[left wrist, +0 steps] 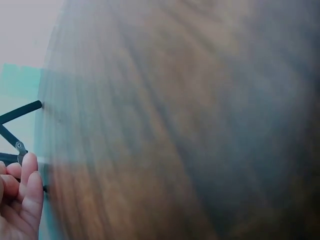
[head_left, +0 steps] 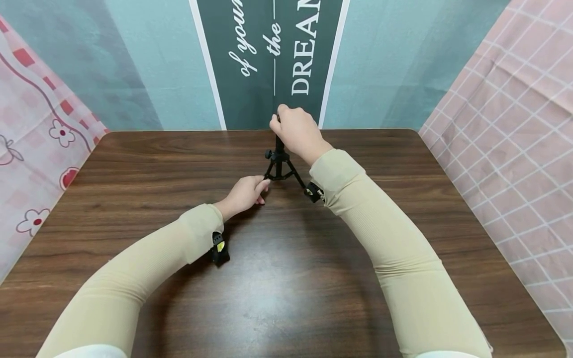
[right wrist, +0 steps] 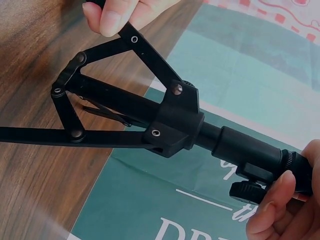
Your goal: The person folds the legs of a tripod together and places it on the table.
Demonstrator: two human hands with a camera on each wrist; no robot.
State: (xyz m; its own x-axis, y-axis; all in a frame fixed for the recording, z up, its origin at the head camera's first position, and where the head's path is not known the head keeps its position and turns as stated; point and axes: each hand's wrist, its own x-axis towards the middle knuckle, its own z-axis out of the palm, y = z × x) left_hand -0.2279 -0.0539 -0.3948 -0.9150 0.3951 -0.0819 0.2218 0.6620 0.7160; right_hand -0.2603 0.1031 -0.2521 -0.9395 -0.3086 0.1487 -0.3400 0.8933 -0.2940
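A small black tripod [head_left: 279, 157] stands with its legs spread toward the far edge of the table. My right hand [head_left: 297, 130] grips the top of its centre column; in the right wrist view the thumb lies beside a round knob [right wrist: 247, 191]. Low on the left, my left hand [head_left: 245, 194] pinches one tripod leg [right wrist: 152, 61] between thumb and fingers. Hinged braces [right wrist: 67, 112] join the legs to the column below a collar [right wrist: 175, 125]. The left wrist view catches the left hand's fingers beside another leg [left wrist: 22, 111].
The brown wooden table [head_left: 268, 278] spreads beneath both arms. Behind its far edge hangs a teal and green cloth with white lettering [head_left: 302, 59]. Pink patterned cloths hang at the left [head_left: 40, 164] and right [head_left: 515, 124]. Each wrist wears a small black camera [head_left: 219, 251].
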